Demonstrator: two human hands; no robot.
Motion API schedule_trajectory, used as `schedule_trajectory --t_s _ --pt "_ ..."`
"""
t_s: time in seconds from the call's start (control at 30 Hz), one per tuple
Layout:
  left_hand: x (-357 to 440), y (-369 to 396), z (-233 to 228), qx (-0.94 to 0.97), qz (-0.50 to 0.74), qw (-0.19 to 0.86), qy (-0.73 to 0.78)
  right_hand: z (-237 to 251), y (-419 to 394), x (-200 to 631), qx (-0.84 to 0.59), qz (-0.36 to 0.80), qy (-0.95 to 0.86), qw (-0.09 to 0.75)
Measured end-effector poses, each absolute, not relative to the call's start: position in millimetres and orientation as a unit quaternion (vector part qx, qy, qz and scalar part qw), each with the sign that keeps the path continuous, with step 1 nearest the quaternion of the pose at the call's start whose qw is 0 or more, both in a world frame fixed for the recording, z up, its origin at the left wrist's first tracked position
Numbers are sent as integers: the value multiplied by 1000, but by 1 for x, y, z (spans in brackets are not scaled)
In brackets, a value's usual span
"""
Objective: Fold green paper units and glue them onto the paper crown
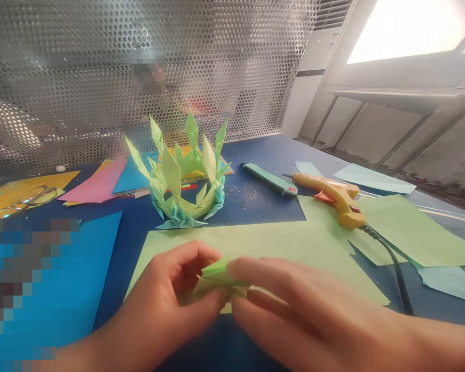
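Observation:
A small folded piece of light green paper (217, 274) is held between both my hands, over a large light green sheet (279, 243). My left hand (170, 289) pinches it from the left, thumb in front and fingers behind. From the right, my right hand (302, 305) closes its fingers and thumb on the other end; it is slightly blurred. Just beyond the sheet stands a paper crown (180, 201) of pointed green folded pieces, with blue-green folded paper along its base.
Right of the crown lie a green utility knife (271, 181) and a yellow glue gun (329, 191), its black cord (397, 274) running towards me. Green offcuts (422, 227) spread at right. Pink paper (96, 183), glasses (23, 201) and a blue sheet (81, 289) lie left. Perforated metal (217, 62) backs the table.

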State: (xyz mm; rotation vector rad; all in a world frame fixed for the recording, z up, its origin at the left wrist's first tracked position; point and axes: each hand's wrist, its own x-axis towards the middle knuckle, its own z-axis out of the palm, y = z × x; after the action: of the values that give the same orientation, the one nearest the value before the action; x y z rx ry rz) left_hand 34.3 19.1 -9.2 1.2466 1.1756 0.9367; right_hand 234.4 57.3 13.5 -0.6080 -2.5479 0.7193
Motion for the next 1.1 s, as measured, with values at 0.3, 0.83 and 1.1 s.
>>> schedule_trajectory --t_s 0.3,0.83,1.1 --pt "33 17 -8 476 443 581 489 -4 62 242 -146 322 -885 303" --pt "31 23 -8 433 414 648 471 3 70 228 -252 699 -618 259" --pt "34 22 -3 485 379 601 510 8 68 227 -303 598 -692 266"
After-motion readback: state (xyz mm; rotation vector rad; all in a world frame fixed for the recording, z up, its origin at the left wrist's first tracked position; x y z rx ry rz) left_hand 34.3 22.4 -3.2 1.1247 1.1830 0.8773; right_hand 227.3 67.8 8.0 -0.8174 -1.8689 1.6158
